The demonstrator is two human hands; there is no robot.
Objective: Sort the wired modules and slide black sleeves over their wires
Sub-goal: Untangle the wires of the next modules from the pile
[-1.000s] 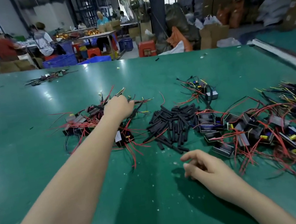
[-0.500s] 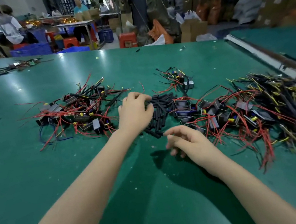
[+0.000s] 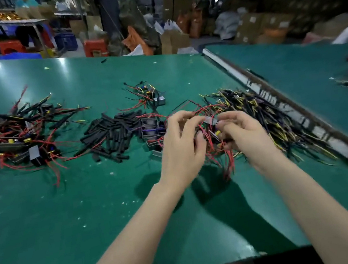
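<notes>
Both hands are in the tangle, right at the middle of the green table [image 3: 72, 216]. The left hand [image 3: 182, 146] has its fingers curled around red wires and the right hand [image 3: 243, 132] pinches in from the other side; between them sits one wired module [image 3: 211, 123], a small grey-faced block with a yellow tag, lifted just clear of the heap. So both grips are closed on the same piece, though motion blur hides exactly which finger holds which wire.

Its red leads trail down and toward the person, hanging below the two hands, so the long axis runs roughly from the fingers back to the near edge. The black sleeves [image 3: 109, 135] lie in a loose pile to the left of the grip, and the left hand is the nearer one to them, I'd judge a short reach across.

Further left is a spread of modules with sleeves on [image 3: 16, 138]. To the right, touching the hands' work, is the unsorted pile [image 3: 263, 113], running up to the table's metal edge strip [image 3: 302, 116]. That side is tight. The open room is the bare green toward the person.
</notes>
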